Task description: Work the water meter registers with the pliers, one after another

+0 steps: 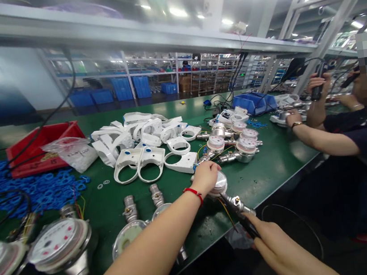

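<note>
My left hand (206, 176), with a red cord at the wrist, is closed over the near edge of a water meter (221, 183) on the green bench. My right hand (267, 232) grips a dark, slim hand tool (244, 222); its exact kind is unclear. The tool's tip reaches the meter's side, by the metal pipe fitting (237, 201). Yellow and red wires (227, 213) hang off this meter toward the bench edge. Beyond my left hand, more water meters (247, 142) stand grouped with their pipe ends and wires.
White plastic housings (149, 162) are heaped mid-bench. Left of them are a red bin (41, 149), a plastic bag (75, 154) and scattered blue rings (37, 186). Large meters (60, 244) stand near left. A blue bin (255, 103) sits behind; a co-worker (356, 141) works at right.
</note>
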The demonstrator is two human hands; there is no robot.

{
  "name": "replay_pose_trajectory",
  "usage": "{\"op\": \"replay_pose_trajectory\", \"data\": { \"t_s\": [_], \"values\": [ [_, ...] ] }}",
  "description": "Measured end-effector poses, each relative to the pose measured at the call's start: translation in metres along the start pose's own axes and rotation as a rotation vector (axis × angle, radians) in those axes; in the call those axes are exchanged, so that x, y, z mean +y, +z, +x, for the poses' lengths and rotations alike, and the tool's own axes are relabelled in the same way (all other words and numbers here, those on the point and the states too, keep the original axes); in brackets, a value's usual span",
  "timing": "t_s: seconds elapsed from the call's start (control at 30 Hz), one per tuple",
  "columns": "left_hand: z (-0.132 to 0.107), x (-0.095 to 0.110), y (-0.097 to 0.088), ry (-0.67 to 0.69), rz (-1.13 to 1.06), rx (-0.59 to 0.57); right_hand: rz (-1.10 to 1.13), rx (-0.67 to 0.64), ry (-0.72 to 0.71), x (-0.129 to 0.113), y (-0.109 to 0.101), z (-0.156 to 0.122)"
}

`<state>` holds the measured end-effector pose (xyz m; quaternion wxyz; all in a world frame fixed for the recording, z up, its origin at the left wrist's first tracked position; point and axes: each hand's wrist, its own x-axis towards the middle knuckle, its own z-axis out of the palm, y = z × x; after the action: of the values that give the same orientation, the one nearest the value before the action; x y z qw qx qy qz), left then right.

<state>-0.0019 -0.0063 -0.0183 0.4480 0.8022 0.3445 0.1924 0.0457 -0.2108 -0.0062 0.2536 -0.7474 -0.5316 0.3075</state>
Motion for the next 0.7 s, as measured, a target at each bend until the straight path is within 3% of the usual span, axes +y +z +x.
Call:
{"op": "replay_pose_trajectory", "data": {
  "t_s": [0.07, 0.2, 0.3, 0.37, 0.53, 0.7],
  "values": [
    [-0.002, 0.0, -0.001, 0.01, 0.003, 0.004, 0.161, -0.046, 0.063, 0.004, 0.003, 0.0],
    [-0.002, 0.0, -0.003, 0.021, 0.008, 0.018, 0.8, -0.229, 0.229, 0.009, 0.008, 0.003],
    [0.001, 0.0, -0.003, 0.016, 0.011, 0.016, 0.969, -0.266, 0.274, 0.009, 0.007, 0.006],
    [0.003, 0.0, -0.002, 0.008, 0.014, 0.009, 0.834, -0.252, 0.249, 0.008, 0.004, 0.004],
    [0.004, 0.001, 0.001, -0.05, 0.018, 0.015, 0.031, 0.015, 0.051, 0.012, 0.0, -0.013],
    [0.008, 0.003, 0.004, -0.104, 0.01, 0.024, -0.085, 0.056, -0.067, 0.018, 0.012, -0.03]
  ]
}}
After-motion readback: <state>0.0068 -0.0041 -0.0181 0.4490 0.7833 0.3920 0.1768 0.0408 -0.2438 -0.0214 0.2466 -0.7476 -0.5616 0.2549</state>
